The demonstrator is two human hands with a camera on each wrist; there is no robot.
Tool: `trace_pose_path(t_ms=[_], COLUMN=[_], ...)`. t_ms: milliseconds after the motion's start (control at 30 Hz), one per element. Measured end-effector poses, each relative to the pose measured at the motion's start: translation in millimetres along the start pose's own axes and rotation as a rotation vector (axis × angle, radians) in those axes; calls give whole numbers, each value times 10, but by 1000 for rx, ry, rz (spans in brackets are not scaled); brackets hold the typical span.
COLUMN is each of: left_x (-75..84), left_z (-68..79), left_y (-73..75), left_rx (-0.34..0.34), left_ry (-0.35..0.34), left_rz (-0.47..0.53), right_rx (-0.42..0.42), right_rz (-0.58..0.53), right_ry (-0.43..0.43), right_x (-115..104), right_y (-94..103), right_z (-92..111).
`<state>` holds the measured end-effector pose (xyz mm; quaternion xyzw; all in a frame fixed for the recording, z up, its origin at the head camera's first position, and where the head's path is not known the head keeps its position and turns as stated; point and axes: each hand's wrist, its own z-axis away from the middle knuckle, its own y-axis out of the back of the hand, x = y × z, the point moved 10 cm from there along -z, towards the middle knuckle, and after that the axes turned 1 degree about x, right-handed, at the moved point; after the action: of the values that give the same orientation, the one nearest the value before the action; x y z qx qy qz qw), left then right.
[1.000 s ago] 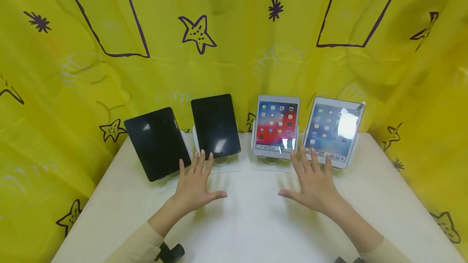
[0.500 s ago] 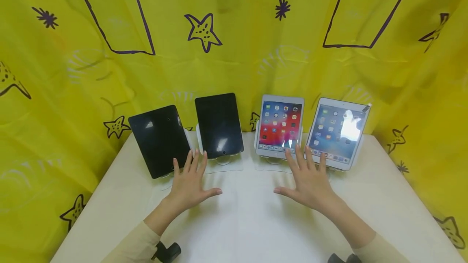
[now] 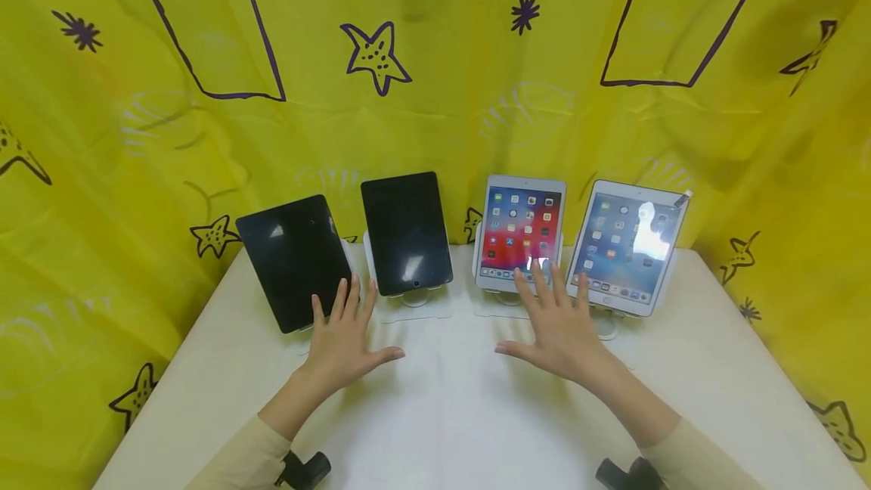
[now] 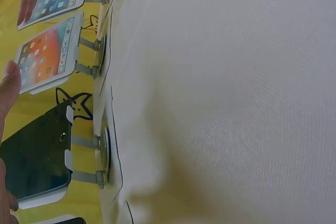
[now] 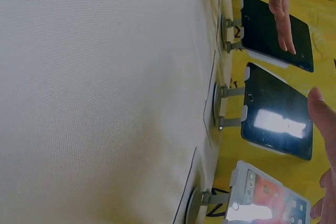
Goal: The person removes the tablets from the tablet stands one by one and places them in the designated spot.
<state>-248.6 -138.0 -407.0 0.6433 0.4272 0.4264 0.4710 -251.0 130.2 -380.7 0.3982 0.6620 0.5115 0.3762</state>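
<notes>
Two black tablets with dark screens, the far-left tablet (image 3: 292,259) and the inner-left tablet (image 3: 406,229), stand tilted back on stands. To their right are two white tablets with lit icon screens: one with a red-and-blue background (image 3: 520,229), the other with a blue background (image 3: 622,244). My left hand (image 3: 343,342), fingers straight and spread, hovers over the table in front of the black tablets. Spread likewise, my right hand (image 3: 561,331) is before the white tablets, its fingertips overlapping the red-and-blue one's lower edge in the head view. Neither hand holds anything.
The white-covered table (image 3: 442,414) lies beneath both hands. Behind the tablets hangs a yellow curtain (image 3: 442,119) with dark star drawings. Grey hinged stand arms (image 4: 86,141) and round bases (image 5: 216,106) carry the tablets. Dark devices (image 3: 306,469) are strapped at the wrists.
Both hands, still spread, have drifted left relative to the tablets. The right fingertips moved from the blue-screen tablet toward the red-and-blue one. The tablets stay put; the head view shifted slightly.
</notes>
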Motion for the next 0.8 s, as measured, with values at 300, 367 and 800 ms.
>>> trace_pose_path(t_ms=[300,367,800], left_x=[-152,-185,-366], left_z=[72,101,176], left_y=[10,11,86], left_rx=[4,12,38], left_ry=[37,43,80], left_rz=[9,10,-28], right_rx=[13,15,29], right_rz=[32,40,35], right_ry=[-2,-1,30], right_x=[-94,-112,-288], right_y=[-35,-34,-40], right_z=[-47,-57,-177])
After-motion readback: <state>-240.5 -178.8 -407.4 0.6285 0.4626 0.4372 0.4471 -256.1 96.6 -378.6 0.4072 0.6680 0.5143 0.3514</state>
